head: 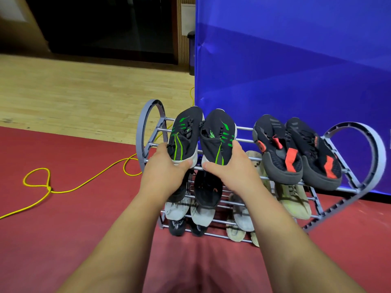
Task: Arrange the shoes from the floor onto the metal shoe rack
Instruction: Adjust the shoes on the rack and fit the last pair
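The black shoes with green stripes (218,140) are held by their heels on the top tier of the metal shoe rack (357,132), toes pointing away towards the blue panel (296,60). The left hand (164,166) is curled round the heel of the left shoe, with the thumb laid across its white sole edge, and the right hand (231,169) is wrapped round the other in the same way. The tier is made only of thin, spaced bars and appears tilted down towards the person. If the grip were let go before the soles are seated, a shoe could probably slide forward off the front bar, or its heel could drop through a gap onto the pairs stored below. A hard push could send the toes past the back bar. The black and red pair (296,151) lies well apart to the right, so a knock there is judged unlikely. The held shoes are seen to have black knit uppers, green stripes, white soles and slack, open collars, and they are expected to flex easily.
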### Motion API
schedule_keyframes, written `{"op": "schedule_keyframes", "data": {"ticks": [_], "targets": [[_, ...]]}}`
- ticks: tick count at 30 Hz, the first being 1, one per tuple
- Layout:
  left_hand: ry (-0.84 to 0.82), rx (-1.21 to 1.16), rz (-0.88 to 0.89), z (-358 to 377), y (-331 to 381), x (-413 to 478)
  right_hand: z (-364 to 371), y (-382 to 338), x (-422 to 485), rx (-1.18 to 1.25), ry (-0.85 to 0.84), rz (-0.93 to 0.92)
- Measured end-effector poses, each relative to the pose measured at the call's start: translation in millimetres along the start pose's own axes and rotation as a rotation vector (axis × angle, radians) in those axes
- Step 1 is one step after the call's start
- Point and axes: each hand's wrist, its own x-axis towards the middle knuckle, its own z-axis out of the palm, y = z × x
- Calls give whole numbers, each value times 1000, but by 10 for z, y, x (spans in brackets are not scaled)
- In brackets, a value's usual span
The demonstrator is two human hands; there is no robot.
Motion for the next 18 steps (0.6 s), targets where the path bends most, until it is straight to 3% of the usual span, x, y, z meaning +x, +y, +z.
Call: {"op": "schedule_keyframes", "data": {"ticks": [18], "targets": [[6,-27,1,48,38,-13,18,30,25,-68,-77,-31]]}}
